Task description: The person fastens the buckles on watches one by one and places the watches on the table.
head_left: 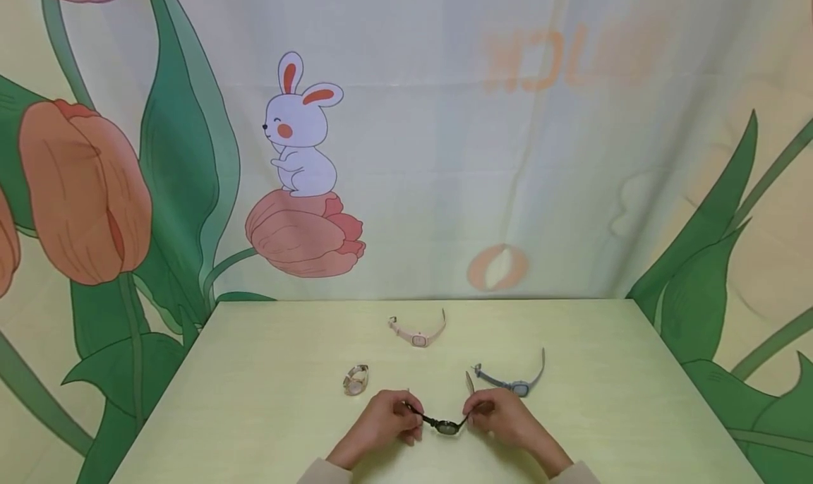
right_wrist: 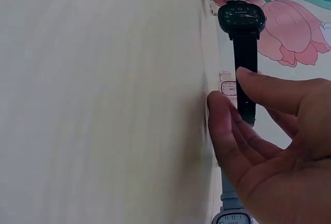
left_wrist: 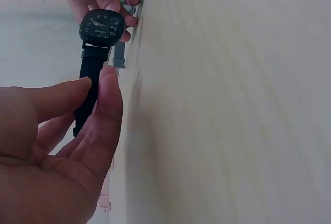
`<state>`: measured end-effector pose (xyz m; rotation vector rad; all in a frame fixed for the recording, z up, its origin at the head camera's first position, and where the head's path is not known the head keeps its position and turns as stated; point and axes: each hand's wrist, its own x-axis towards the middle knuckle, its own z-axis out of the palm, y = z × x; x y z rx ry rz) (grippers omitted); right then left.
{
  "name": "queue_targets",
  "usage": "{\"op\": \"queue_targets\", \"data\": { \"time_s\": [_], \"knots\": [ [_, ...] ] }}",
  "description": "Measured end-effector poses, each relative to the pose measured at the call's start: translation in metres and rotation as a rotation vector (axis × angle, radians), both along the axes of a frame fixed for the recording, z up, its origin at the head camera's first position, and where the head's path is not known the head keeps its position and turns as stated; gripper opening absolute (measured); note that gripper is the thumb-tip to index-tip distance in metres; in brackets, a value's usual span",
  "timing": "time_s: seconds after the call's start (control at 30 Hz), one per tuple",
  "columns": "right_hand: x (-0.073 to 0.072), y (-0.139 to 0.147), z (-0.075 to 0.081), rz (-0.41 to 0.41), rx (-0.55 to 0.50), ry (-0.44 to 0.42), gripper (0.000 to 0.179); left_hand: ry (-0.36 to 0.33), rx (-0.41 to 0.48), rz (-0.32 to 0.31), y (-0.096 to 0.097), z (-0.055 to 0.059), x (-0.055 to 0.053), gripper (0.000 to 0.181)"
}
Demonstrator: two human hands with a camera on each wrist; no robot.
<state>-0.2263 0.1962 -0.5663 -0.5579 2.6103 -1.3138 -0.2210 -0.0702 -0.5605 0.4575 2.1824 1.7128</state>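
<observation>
A black wristwatch (head_left: pixel 447 427) with a dark dial is held up by its strap between both hands, near the front of the table. My left hand (head_left: pixel 387 419) pinches one strap half between thumb and fingers; in the left wrist view the watch face (left_wrist: pixel 102 27) stands beyond the fingertips. On the other strap half, the right hand (head_left: pixel 502 417) has its thumb and fingers closed, as the right wrist view shows with the black strap (right_wrist: pixel 245 58). Just beyond the right hand lies a blue-grey watch (head_left: pixel 521 389). A watch with a gold-toned case (head_left: pixel 357 385) sits left of the left hand.
Farther back on the pale wood-patterned table (head_left: pixel 254 399) lies a pink watch (head_left: pixel 419 339), its strap spread. Behind the table's far edge hangs a curtain (head_left: pixel 413 152) printed with tulips and a white rabbit.
</observation>
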Motion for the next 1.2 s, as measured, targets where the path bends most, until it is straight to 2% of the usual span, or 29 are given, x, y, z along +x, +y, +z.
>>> {"op": "queue_targets", "data": {
  "time_s": [0.17,0.3,0.5,0.77,0.93,1.0,1.1,1.2],
  "knots": [
    [-0.007,-0.005,0.008,-0.019,-0.103,-0.068,0.011,-0.001,0.045,0.052,-0.004,0.006,-0.008,0.014],
    [-0.013,-0.012,0.02,-0.037,-0.219,-0.136,0.019,0.002,0.098,0.098,-0.006,0.013,-0.016,0.018],
    [-0.019,-0.017,0.031,-0.08,-0.315,-0.196,0.028,-0.002,0.1,0.153,-0.007,0.02,-0.022,0.023],
    [-0.02,-0.024,0.04,-0.142,-0.475,-0.258,0.032,0.016,0.117,0.253,-0.007,0.03,-0.023,0.021],
    [-0.022,-0.031,0.045,-0.219,-0.525,-0.237,0.028,0.061,0.1,0.29,-0.003,0.036,-0.022,0.019],
    [-0.023,-0.033,0.046,-0.259,-0.54,-0.224,0.025,0.072,0.087,0.3,-0.001,0.038,-0.022,0.028],
    [-0.023,-0.035,0.05,-0.302,-0.564,-0.211,0.023,0.061,0.09,0.317,0.001,0.041,-0.022,0.051],
    [-0.023,-0.036,0.052,-0.332,-0.579,-0.2,0.032,0.035,0.113,0.333,0.002,0.044,-0.022,0.072]
  ]
}}
